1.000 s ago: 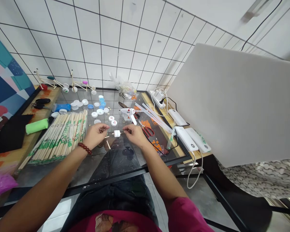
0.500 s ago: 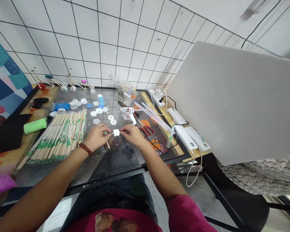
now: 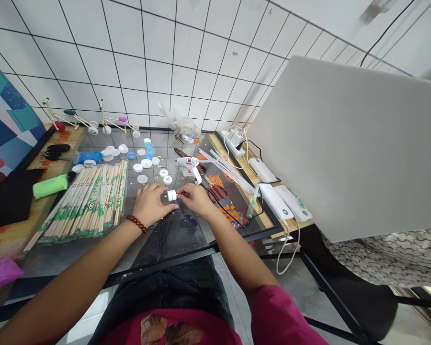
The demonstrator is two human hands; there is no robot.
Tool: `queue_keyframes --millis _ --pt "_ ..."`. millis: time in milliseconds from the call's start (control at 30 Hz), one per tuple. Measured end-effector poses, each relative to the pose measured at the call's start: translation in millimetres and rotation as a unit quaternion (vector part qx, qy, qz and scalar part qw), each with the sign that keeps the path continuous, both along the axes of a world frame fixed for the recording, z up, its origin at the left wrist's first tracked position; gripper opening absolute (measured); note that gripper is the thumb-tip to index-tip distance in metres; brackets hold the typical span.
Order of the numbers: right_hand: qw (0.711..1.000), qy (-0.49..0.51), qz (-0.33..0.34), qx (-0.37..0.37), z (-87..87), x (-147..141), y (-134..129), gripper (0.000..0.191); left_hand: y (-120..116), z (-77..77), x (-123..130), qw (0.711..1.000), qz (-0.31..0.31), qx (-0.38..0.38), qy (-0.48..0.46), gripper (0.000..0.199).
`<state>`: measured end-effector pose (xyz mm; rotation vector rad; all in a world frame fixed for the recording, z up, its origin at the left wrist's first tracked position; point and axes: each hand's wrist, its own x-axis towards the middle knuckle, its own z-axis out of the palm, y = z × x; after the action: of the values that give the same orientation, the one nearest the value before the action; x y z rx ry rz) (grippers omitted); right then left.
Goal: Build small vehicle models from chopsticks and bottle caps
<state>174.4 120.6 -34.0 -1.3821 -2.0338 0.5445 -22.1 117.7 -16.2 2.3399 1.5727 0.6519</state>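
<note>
A pair of white bottle caps (image 3: 171,195), joined face to face into a small drum, is held just above the glass tabletop. My right hand (image 3: 195,197) pinches a thin stick end at the drum's right side; the fingers cover most of it. Around the drum's left side my left hand (image 3: 150,205) is open, thumb below and fingers above, with a gap to the caps. A short stick tip shows on the drum's left face. Behind my hands lies a white glue gun (image 3: 189,165), and loose bottle caps (image 3: 138,167) are scattered beyond my left hand.
Bundled chopsticks (image 3: 88,203) in wrappers lie left, beside a green packet (image 3: 50,186). Red-handled scissors (image 3: 218,192), glue sticks (image 3: 230,170) and a black cord are right. Small stick-built tricycles (image 3: 111,120) stand by the wall. White power banks (image 3: 276,201) line the right edge.
My left hand has let go of the stick at the caps' left side and spread its fingers around them. The right hand keeps its pinch. The view has shifted slightly.
</note>
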Motion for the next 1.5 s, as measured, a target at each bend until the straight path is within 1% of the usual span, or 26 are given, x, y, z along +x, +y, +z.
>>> queue_keyframes --millis 167,367,700,833,900,1067,1133,1300,1500 --pt "1.0 0.007 0.015 0.01 0.1 -1.3 -1.9 0.007 -0.4 0.4 7.3 1.0 0.016 0.005 0.025 0.042" --pt "1.0 0.015 0.024 0.007 1.0 -2.1 -2.2 0.007 -2.1 -0.2 8.2 0.999 0.02 0.015 0.041 0.031" --pt "1.0 0.012 0.025 -0.002 3.6 -3.7 -3.3 0.007 -2.9 0.2 8.2 0.999 0.019 0.009 0.045 0.033" --pt "1.0 0.001 0.021 0.003 3.4 -3.5 -2.5 0.007 -2.1 0.0 2.7 1.0 0.006 0.006 0.016 0.044" --pt "1.0 -0.003 0.015 0.0 3.0 -3.2 -2.0 0.008 -0.1 0.0 -3.0 1.0 -0.006 -0.002 -0.006 0.046" --pt "1.0 -0.008 0.013 -0.011 2.7 -2.9 -1.1 0.008 8.5 -0.9 -16.7 0.998 0.007 -0.034 -0.059 0.028" --pt "1.0 -0.009 0.012 -0.01 3.1 -3.0 -1.2 0.007 10.5 -1.9 -18.8 0.998 -0.002 -0.031 -0.062 0.024" --pt "1.0 -0.019 0.009 -0.005 5.1 -3.6 -2.4 0.007 9.3 -3.9 -16.8 0.997 -0.031 0.0 -0.064 0.02" --pt "1.0 -0.025 0.008 0.001 5.7 -4.0 -2.6 0.008 6.6 -0.7 -14.4 0.998 -0.027 -0.016 -0.049 0.023"
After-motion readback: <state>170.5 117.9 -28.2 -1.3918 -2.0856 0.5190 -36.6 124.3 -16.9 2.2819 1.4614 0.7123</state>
